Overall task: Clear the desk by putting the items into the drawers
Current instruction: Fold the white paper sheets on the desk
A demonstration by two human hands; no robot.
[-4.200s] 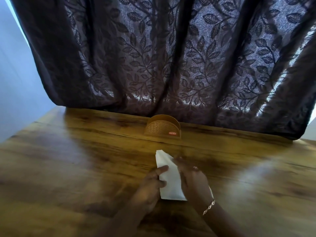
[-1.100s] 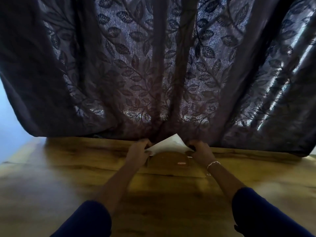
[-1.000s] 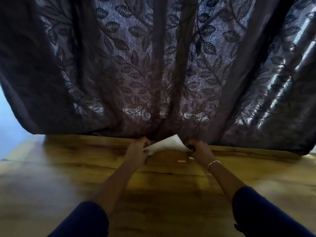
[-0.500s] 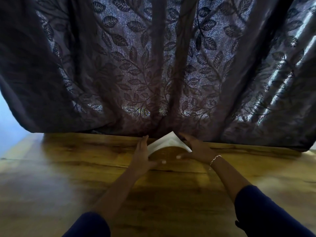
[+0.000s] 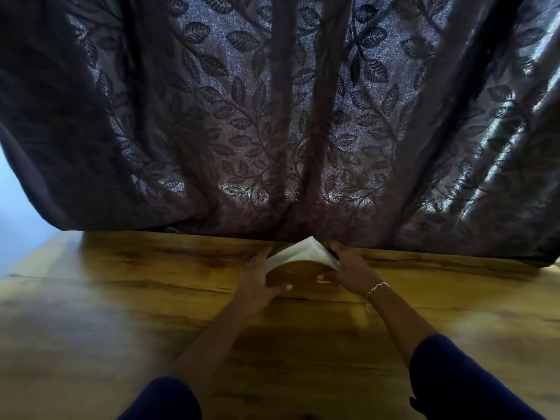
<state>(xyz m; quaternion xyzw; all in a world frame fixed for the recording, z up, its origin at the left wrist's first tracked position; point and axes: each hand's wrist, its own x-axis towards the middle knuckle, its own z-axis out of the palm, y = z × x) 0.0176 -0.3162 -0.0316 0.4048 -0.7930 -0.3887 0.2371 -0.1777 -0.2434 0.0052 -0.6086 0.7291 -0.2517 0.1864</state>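
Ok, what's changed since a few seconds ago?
The white napkin moved from the near desk into the napkin holder at the back. Both hands released it; the left hand and right hand now grip the holder's ends. Holder and curtain stayed put.

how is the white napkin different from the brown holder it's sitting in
The napkin is white and plain; the holder is brown with a woven pattern. The napkin comes to a point on top, while the holder's top edge is rounded. The napkin stands in the holder and sticks out above it; the holder rests on the desk. Both sit at the back of the desk, between the left hand and right hand.
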